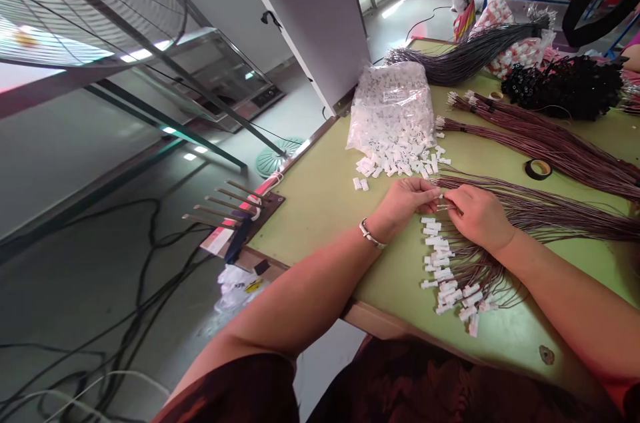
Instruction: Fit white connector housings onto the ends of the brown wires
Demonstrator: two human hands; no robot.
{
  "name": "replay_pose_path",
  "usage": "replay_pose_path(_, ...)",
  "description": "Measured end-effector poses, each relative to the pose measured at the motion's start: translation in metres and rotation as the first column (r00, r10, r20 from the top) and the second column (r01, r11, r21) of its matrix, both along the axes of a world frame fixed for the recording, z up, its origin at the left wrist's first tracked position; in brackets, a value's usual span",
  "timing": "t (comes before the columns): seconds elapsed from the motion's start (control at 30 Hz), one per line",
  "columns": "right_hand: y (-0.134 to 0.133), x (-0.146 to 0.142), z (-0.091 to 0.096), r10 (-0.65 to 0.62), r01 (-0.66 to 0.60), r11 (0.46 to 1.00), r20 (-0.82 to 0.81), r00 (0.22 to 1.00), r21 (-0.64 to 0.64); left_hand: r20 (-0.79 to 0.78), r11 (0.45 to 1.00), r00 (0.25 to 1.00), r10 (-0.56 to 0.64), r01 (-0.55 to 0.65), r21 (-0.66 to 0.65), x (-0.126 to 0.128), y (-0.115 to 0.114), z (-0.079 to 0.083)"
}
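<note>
My left hand (pixel 404 204), a band round its wrist, is closed in a pinch at a small white connector housing (pixel 441 196), mostly hidden by the fingertips. Facing it, almost touching, my right hand (pixel 477 215) pinches thin brown wires (pixel 442 208) with bare metal ends pointing left. Beneath and in front of both hands lie several wires fitted with white connectors (pixel 440 255), in a rough column. A bundle of loose brown wires (pixel 550 206) runs off to the right behind my right hand. Loose white housings (pixel 400 160) are heaped just beyond my left hand.
A clear plastic bag (pixel 393 100) of white housings lies behind the heap. Farther right are a black tape roll (pixel 539 169), tied brown wire bundles (pixel 540 143) and black parts (pixel 560 86). A rack with metal prongs (pixel 235 206) sits at the left table edge, near a fan (pixel 90 3).
</note>
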State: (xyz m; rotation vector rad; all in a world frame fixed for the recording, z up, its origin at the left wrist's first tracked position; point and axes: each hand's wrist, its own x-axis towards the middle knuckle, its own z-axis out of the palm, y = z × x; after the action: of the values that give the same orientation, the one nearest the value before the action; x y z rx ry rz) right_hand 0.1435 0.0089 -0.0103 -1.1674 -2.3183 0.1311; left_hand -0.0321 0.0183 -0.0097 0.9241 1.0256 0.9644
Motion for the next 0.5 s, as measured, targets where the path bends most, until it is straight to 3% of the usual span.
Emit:
replay_pose_path(0.1, -0.0010, 0.0015, 0.0011, -0.020, 0.007, 0.993, 0.104, 0.994, 0.117, 0.039, 1.000, 0.999, 0.000, 0.000, -0.006, -0.0006, -0.0001, -0.0001)
replay_pose_path(0.27, 0.0006, 0.0011, -0.0002, 0.003, -0.016, 0.985, 0.077, 0.997, 0.170, 0.051, 0.998, 0.998, -0.029, 0.026, 0.056, 0.0001, -0.0013, -0.0019)
replay_pose_path(0.5, 0.0024, -0.0021, -0.0072, -0.056, 0.046, 0.997, -0.210, 0.976, -0.056, 0.003, 0.990, 0.999, -0.054, 0.053, 0.128, 0.0048, -0.0031, -0.0052)
